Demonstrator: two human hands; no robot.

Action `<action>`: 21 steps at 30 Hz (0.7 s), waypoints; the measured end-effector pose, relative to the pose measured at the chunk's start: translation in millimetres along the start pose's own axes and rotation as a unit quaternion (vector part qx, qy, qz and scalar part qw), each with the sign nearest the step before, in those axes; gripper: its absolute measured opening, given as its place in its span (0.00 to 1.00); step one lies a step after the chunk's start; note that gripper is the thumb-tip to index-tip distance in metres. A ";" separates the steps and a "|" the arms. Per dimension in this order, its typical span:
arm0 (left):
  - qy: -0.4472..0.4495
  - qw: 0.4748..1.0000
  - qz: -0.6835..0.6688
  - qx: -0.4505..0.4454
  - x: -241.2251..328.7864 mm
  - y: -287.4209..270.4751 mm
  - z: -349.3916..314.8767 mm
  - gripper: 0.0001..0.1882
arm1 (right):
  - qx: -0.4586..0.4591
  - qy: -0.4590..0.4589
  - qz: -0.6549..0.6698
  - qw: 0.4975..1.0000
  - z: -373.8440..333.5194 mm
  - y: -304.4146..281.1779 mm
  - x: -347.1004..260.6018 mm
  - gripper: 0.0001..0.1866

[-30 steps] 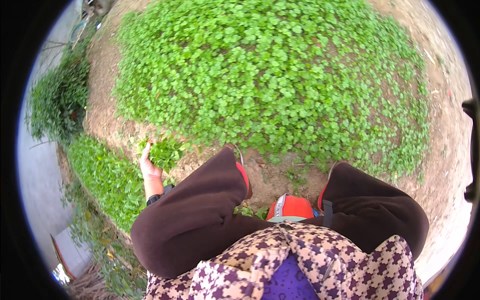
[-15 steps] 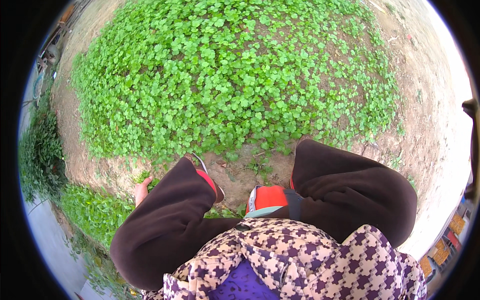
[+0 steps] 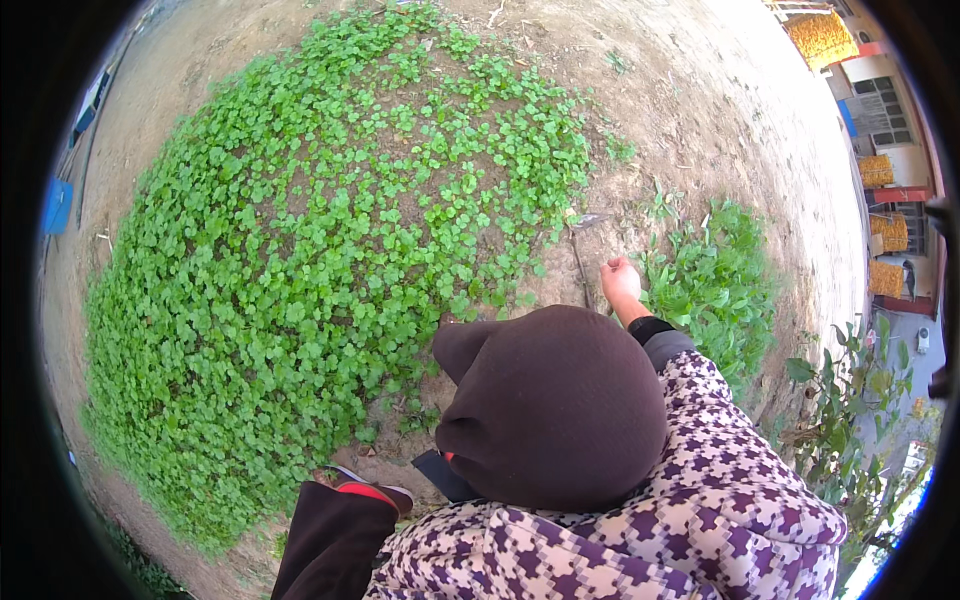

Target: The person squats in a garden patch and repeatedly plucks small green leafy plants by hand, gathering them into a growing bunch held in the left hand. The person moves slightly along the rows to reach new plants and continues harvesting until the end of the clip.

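My right hand [image 3: 621, 281] reaches out past my raised right knee, low over bare soil. Its fingers are curled in, and whatever they may hold is hidden. Just left of it lies a tool [image 3: 580, 255] with a thin dark handle and a small flat blade at its far end; a gap shows between hand and handle. On the hand's other side grows a patch of long-leaved greens [image 3: 715, 290]. A wide bed of low, round-leaved green plants [image 3: 300, 250] spreads to the left. My left hand is out of sight.
My right knee [image 3: 560, 410] in dark trousers blocks part of the ground. A brown shoe [image 3: 375, 490] with red above it stands by the bed's near edge. A leafy shrub [image 3: 850, 400] rises at right. Hanging yellow bundles [image 3: 822, 40] line a building; a blue container [image 3: 57, 206] stands far left.
My view has swung to the right, bringing in the building, the tool and the right-hand greens. My right hand has come into sight; my left hand, earlier beside my left leg, has gone out of view.
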State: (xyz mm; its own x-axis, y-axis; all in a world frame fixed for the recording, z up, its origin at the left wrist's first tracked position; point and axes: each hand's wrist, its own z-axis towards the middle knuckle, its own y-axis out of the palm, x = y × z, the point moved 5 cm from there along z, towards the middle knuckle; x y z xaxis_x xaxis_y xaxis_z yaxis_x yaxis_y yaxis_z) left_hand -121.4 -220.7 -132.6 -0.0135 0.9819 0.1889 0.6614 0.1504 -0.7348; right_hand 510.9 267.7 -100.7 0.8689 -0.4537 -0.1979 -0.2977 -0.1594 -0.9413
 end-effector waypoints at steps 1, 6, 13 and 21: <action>-0.007 1.000 0.005 0.004 -5.9 -8.3 4.2 0.11 | -0.006 -0.008 0.005 1.000 -0.9 3.0 -2.4 0.18; -0.027 0.999 0.026 0.016 -48.5 -56.7 13.2 0.12 | -0.058 -0.042 -0.009 0.997 -13.2 31.2 -11.1 0.17; -0.021 0.995 0.090 0.029 -121.7 -111.8 -10.3 0.12 | -0.005 -0.152 -0.008 0.988 9.3 16.5 -50.2 0.16; -0.162 0.916 -0.366 -0.024 -97.6 -92.3 -31.1 0.16 | -0.166 -0.469 0.032 0.867 -38.8 -17.5 -291.3 0.15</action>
State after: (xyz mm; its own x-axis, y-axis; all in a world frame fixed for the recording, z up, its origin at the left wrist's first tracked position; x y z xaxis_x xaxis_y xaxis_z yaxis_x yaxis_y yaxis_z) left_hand -157.8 -334.1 -63.0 -0.6842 0.6031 0.4100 0.4183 0.7851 -0.4568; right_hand 247.7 368.7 -16.0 0.7401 0.4168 -0.5278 -0.3185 -0.4741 -0.8209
